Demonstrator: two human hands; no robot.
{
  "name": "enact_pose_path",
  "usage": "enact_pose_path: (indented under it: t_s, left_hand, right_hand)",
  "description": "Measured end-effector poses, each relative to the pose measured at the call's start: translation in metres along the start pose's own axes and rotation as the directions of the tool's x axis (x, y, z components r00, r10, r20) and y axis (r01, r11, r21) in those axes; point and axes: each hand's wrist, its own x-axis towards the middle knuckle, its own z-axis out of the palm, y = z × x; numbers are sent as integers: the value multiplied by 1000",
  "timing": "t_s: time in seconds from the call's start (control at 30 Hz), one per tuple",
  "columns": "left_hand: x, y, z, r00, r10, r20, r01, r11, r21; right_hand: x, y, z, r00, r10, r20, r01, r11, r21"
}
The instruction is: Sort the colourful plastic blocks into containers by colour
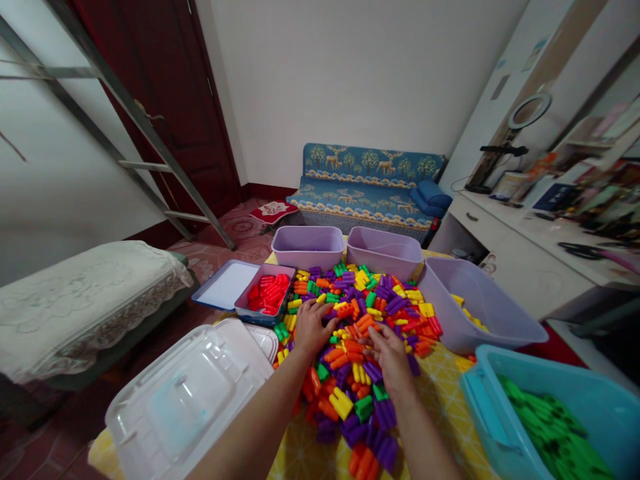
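Observation:
A heap of small plastic building blocks (341, 402) in orange, purple, yellow, green and red spreads before me, many shaped like joined rounded pegs. My left hand (314, 328) rests on the left of the heap, fingers spread over the pieces, with nothing visibly gripped. At the heap's middle, my right hand (389, 353) has its thumb and fingers closed around an orange block (368, 324); the fingertips are partly hidden among other pieces. Left of the heap, a tin box (241, 303) with its lid open holds red blocks (270, 293).
Two lilac bins (309, 257) stand behind the heap. A third lilac bin (445, 320) at the right holds yellow pieces; a turquoise bin (480, 400) holds green ones. A clear plastic lid (185, 400) lies at left on the yellow tablecloth (440, 407).

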Motion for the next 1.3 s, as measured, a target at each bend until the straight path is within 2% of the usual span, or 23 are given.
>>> enact_pose_path:
  t_s: [0.47, 0.93, 1.07, 1.13, 1.2, 1.3]
  left_hand:
    - [0, 0, 0, 1000, 4, 12, -4, 1000, 15]
    - [0, 0, 0, 1000, 2, 10, -2, 1000, -1]
    - [0, 1, -1, 1000, 3, 10, -3, 1000, -9]
    - [0, 1, -2, 1000, 3, 9, -3, 1000, -8]
    - [0, 2, -2, 1000, -1, 11, 1, 1000, -6]
    - [1, 2, -3, 1000, -8, 16, 8, 1000, -12]
  right_hand:
    - [2, 13, 2, 996, -85, 19, 87, 992, -88]
    - [2, 13, 3, 996, -89, 11, 90, 991, -103]
    - [5, 12, 3, 994, -105, 22, 107, 979, -174]
    - [7, 11, 4, 988, -149, 31, 152, 956, -251]
    - [8, 10, 5, 968, -248, 38, 244, 898, -367]
    - [5, 8, 9, 888, -457, 49, 415, 751, -513]
